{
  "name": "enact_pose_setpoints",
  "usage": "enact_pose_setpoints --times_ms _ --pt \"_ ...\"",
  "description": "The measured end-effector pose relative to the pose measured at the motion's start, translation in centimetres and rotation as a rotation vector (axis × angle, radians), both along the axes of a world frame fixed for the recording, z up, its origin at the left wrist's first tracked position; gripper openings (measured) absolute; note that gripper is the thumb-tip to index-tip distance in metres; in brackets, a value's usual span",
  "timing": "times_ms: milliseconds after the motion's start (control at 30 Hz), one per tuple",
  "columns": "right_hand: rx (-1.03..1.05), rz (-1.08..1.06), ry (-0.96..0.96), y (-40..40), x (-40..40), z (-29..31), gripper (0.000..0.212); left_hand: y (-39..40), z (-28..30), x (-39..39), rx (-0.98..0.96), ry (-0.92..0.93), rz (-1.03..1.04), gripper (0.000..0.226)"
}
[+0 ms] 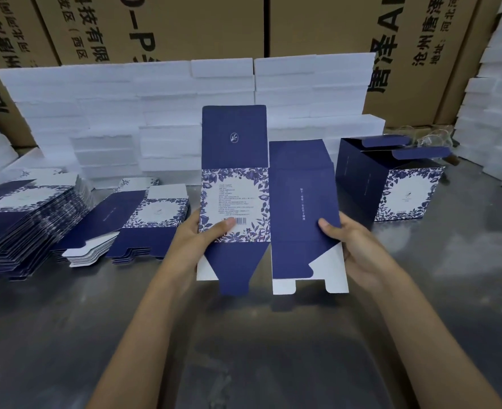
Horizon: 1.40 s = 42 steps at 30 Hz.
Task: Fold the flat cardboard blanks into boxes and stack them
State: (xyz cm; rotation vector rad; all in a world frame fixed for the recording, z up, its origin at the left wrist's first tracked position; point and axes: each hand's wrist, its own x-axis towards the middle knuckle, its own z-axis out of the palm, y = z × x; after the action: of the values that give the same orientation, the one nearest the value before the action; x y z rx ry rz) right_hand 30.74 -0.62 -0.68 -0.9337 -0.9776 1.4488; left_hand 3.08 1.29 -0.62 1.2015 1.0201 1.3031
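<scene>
Early going: one folded box (pixel 391 178) stands at two o'clock on the desk (pixel 273 335). Left hand (pixel 198 240) and right hand (pixel 351 246) each grip the flat blank (pixel 270 202) upright at centre; stacks of blanks (pixel 31 214) wait at nine o'clock.

Grey metal table (pixel 67 335) before white foam blocks (pixel 111 93) and brown cartons (pixel 317 25).

We count one blank (pixel 268 199) in our two hands, one folded box (pixel 391 184), and three stacks of blanks (pixel 25 214).
</scene>
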Motion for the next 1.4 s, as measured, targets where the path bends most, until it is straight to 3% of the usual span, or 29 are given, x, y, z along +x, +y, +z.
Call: enact_pose_setpoints --times_ms 200,333,467,633,800,933,967,1067,1233,1400 --pt "0.006 0.029 -0.053 0.1 -0.3 0.3 0.034 -0.4 0.0 -1.5 -0.03 0.0 -0.111 0.042" --pt "0.053 0.049 0.06 0.2 -0.5 0.0 0.034 -0.8 0.0 -1.6 -0.08 -0.014 -0.114 0.055" --pt "0.065 0.095 0.036 0.2 -0.5 -0.1 0.034 -0.7 0.3 -1.3 -0.13 -0.06 0.014 0.021" --pt "0.057 0.118 0.005 -0.1 -1.1 0.4 0.033 -0.4 0.1 -2.0 -0.105 -0.032 0.034 0.051" --pt "0.045 -0.02 0.046 -0.4 -2.1 0.3 0.024 -0.8 0.3 -1.4 -0.121 -0.02 0.027 0.023" --pt "0.026 0.044 0.01 -0.8 -2.0 0.6 0.023 -0.7 0.4 -1.2 -0.153 0.055 0.223 0.073" --pt "0.011 0.071 0.024 -0.8 -2.0 0.6 0.023 -0.6 0.4 -1.2 -0.144 0.098 0.275 0.072" --pt "-0.025 0.108 0.029 -0.9 -1.9 0.7 0.028 -0.8 0.7 -1.0 -0.104 0.132 0.324 0.036" --pt "0.003 -0.066 -0.044 -0.5 -1.8 0.5 0.025 -0.9 0.3 -0.5 -0.08 0.094 0.181 0.034" --pt "-0.037 -0.101 0.021 -0.3 -1.5 0.5 0.03 -0.6 -0.6 0.1 0.027 0.282 0.182 0.026"
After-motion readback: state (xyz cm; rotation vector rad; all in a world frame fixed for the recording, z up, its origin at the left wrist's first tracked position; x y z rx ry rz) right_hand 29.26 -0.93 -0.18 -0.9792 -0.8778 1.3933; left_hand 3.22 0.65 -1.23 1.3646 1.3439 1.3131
